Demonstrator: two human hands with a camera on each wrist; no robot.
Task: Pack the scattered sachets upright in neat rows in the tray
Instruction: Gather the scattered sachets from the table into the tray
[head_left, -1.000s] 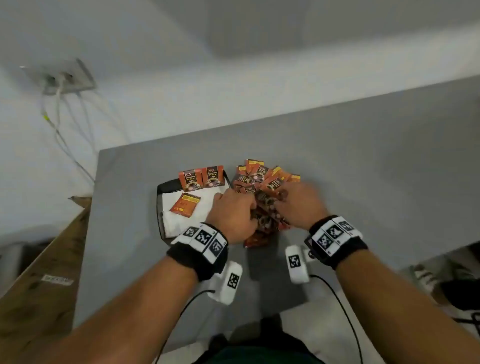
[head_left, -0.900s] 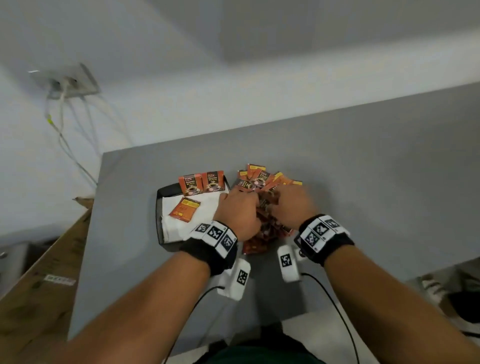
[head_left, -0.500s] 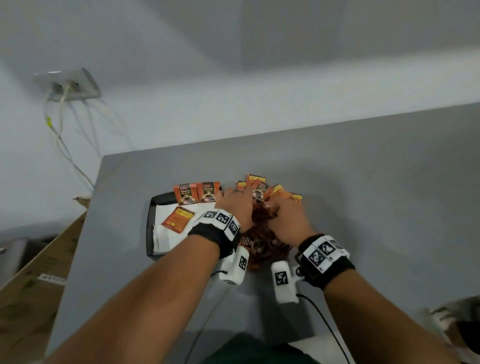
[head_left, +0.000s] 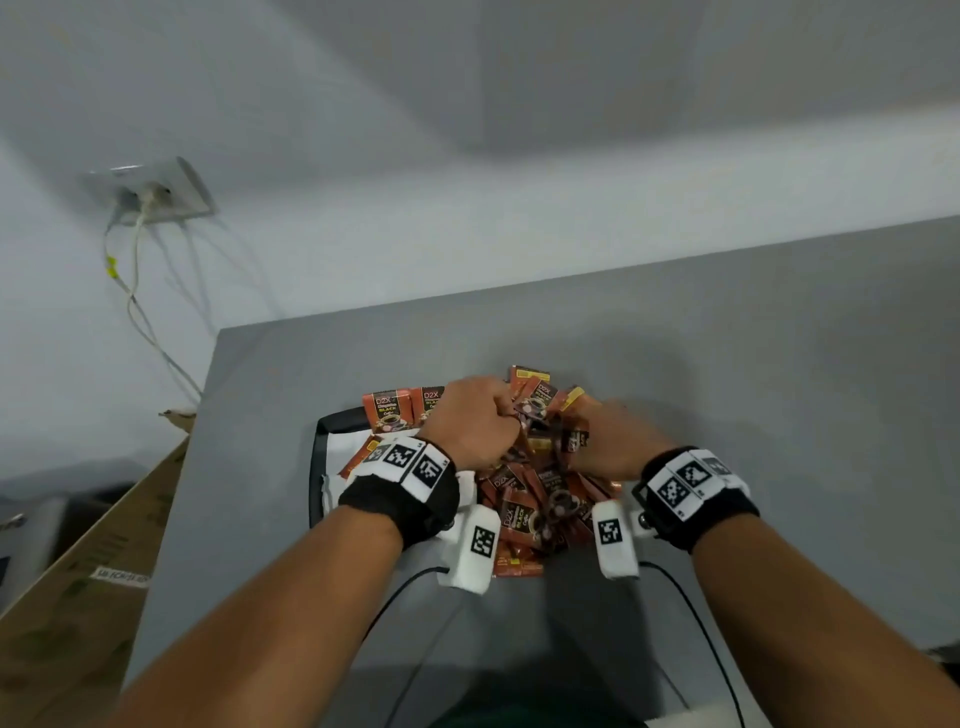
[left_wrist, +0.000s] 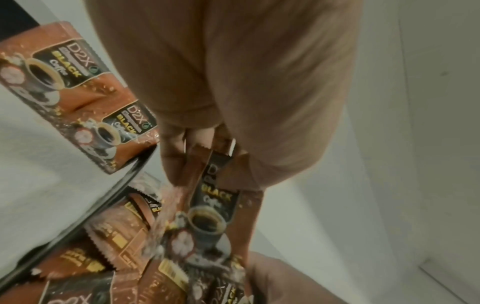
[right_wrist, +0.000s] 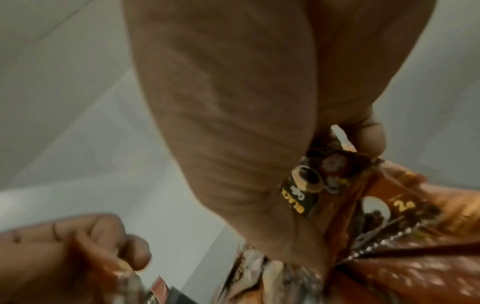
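Orange sachets (head_left: 540, 499) — both hands (head_left: 475, 423) gripping.

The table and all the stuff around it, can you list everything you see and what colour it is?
table: one, grey, beside the white wall
tray: one, black with a white lining, on the table's left part
upright sachets: two, orange-brown, at the tray's far edge
flat sachet: one, orange, on the tray lining
sachet pile: too many to count, brown and orange, right of the tray
wall socket: one, white, cables hanging
cardboard box: one, brown, left of the table
left hand: grip on a sachet
right hand: grip on a sachet
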